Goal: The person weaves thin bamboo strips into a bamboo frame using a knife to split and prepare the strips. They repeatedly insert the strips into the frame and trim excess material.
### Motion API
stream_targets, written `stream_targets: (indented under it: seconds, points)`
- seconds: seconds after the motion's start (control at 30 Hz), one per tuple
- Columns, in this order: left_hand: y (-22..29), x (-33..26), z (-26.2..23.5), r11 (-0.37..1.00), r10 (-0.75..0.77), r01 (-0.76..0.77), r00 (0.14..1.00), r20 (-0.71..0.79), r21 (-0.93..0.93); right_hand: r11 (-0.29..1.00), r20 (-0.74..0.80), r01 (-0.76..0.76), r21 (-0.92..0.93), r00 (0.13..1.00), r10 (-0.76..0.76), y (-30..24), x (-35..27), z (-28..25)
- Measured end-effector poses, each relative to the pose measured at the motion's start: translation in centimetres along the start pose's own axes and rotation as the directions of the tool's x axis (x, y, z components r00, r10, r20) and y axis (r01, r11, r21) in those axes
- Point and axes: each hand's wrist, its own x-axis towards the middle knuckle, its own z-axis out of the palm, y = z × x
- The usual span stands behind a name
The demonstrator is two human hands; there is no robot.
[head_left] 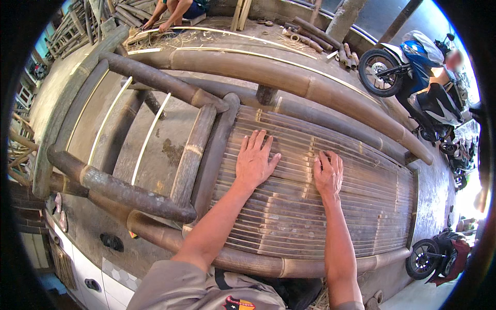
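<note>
A bamboo bench or daybed of thick brown poles lies across the view, its seat made of long, narrow bamboo slats (289, 217). On the left part of the seat my left hand (257, 159) rests palm down, fingers spread and thumb out, holding nothing. My right hand (328, 173) touches the slats farther right, near a pale row of bamboo joints. Its fingers are bent, with their tips on the slats, and I see nothing in them. Left of the seat stands an end frame of dark poles (155, 77), with thin pale bamboo strips (151, 137) spanning its opening.
A person (175, 13) sits working beyond the bench, among bamboo shavings. Cut bamboo pieces (315, 39) lie at the back. A blue and white motorbike (413, 67) stands at the far right, a dark red one (439, 256) at the near right. Sandals (111, 242) lie at the left.
</note>
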Motion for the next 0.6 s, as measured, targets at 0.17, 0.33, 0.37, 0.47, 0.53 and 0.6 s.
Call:
stream_targets:
  seconds: [0.17, 0.33, 0.37, 0.47, 0.53, 0.6]
  points:
    - [0.0, 1.7, -0.9, 0.998, 0.055, -0.058, 0.996, -0.071, -0.037, 0.999, 0.04, -0.014, -0.031, 0.999, 0.015, -0.1, 0.5, -0.1]
    - [0.3, 2.8, -0.8, 0.998, 0.058, -0.058, 0.996, -0.061, 0.003, 0.996, 0.048, 0.032, -0.084, 0.998, -0.028, 0.7, 2.3, 0.6]
    - [0.4, 2.8, -0.8, 0.998, 0.069, -0.069, 0.994, -0.082, 0.002, 0.995, 0.052, 0.02, -0.102, 0.999, -0.015, 0.9, 2.6, 0.8]
    - [0.3, 3.1, -0.6, 0.998, 0.063, -0.063, 0.995, -0.077, 0.003, 0.995, 0.094, 0.001, -0.1, 0.996, 0.009, 1.4, 3.2, 1.2]
    - [0.2, 3.3, -0.5, 0.999, 0.054, -0.054, 0.996, -0.074, -0.004, 0.998, 0.067, -0.014, -0.059, 0.998, 0.017, 1.6, 3.2, 1.3]
    - [0.2, 3.6, -0.5, 0.999, 0.046, -0.046, 0.997, -0.062, 0.004, 0.999, 0.084, -0.031, -0.024, 0.996, 0.033, 1.6, 3.0, 1.3]
